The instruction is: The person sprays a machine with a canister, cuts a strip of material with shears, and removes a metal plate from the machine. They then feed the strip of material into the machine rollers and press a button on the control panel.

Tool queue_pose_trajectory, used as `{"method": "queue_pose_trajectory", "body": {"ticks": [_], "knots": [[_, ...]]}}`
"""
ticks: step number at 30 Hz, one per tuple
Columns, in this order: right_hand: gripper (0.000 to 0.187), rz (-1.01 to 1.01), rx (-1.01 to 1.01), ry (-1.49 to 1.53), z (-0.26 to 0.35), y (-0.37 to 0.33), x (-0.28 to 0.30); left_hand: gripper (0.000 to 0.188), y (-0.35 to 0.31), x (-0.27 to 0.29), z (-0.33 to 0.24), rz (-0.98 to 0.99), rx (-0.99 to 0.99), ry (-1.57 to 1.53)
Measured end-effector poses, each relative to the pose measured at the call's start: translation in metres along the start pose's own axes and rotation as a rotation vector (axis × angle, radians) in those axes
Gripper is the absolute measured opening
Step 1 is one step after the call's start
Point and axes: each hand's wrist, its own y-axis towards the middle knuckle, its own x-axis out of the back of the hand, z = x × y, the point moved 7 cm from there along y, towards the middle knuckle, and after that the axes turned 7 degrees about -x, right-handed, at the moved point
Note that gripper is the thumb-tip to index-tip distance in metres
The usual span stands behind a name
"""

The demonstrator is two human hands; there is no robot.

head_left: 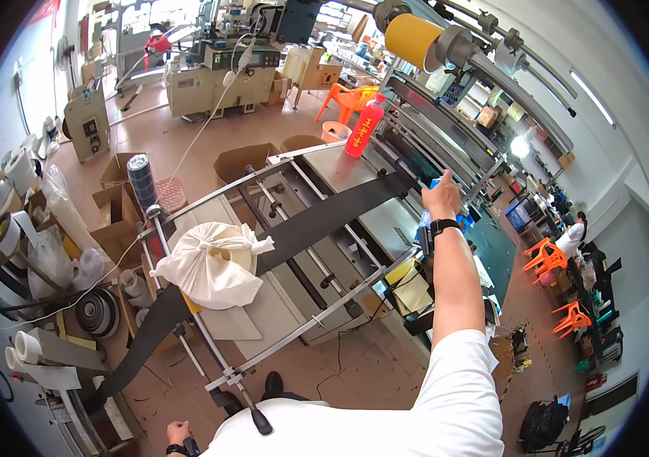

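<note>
My right hand is stretched out over the far right side of a long metal machine frame. Its fingers are curled around a small blue object that shows above and below the fist. A black watch is on that wrist. My left hand hangs low at the bottom edge, also with a watch, touching nothing I can see. A wide black strip runs diagonally across the frame. A tied white cloth bag rests on the frame beside it.
A red bottle stands on the machine's far end under a yellow roll. Open cardboard boxes and rolls of white material crowd the left. Orange plastic chairs and a person in white are at right.
</note>
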Motion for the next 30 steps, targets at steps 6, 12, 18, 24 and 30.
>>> {"method": "queue_pose_trajectory", "body": {"ticks": [6,12,18,24,30], "knots": [[0.055,-0.001,-0.031,-0.09,-0.004,0.008,0.006,0.017,0.005,-0.023,-0.053,0.048,-0.138,0.034],[0.059,0.082,0.077,-0.116,0.002,-0.021,0.009,0.018,0.014,-0.027,-0.063,0.101,-0.162,0.051],[0.063,0.201,0.352,0.075,0.05,-0.128,0.041,0.018,0.025,-0.012,-0.044,0.142,-0.117,0.109],[0.063,0.435,0.656,0.277,0.097,-0.26,0.08,0.019,0.036,-0.01,-0.058,0.172,-0.126,0.276],[0.063,0.471,0.717,0.298,0.101,-0.293,0.083,0.023,0.044,-0.026,-0.093,0.212,-0.225,0.316]]}}
